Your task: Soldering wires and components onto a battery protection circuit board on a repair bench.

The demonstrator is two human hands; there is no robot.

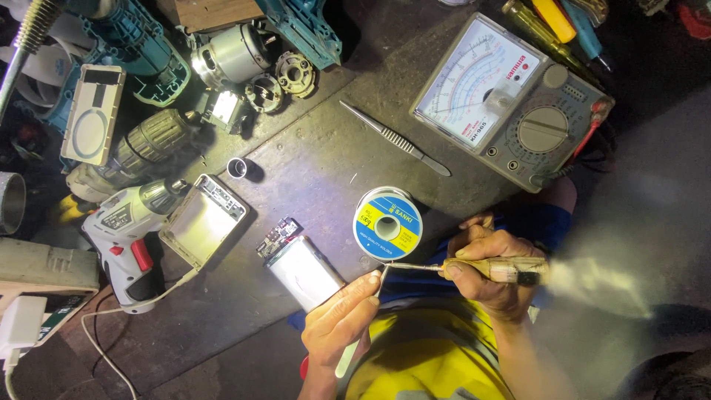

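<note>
In the head view, a soldering iron (492,268) is gripped by its handle in the right hand (485,270), its thin tip brought against something small pinched between the fingers of the left hand (342,315), just near of a solder spool (387,223). A silver battery pack (304,270) with a small circuit board (278,235) lies just left. The iron is judged stiff, light and hot at the tip, so only the handle should be held. Open bench remains toward the tweezers (396,138); the near edge is close, the far left crowded with drill parts (229,55).
</note>
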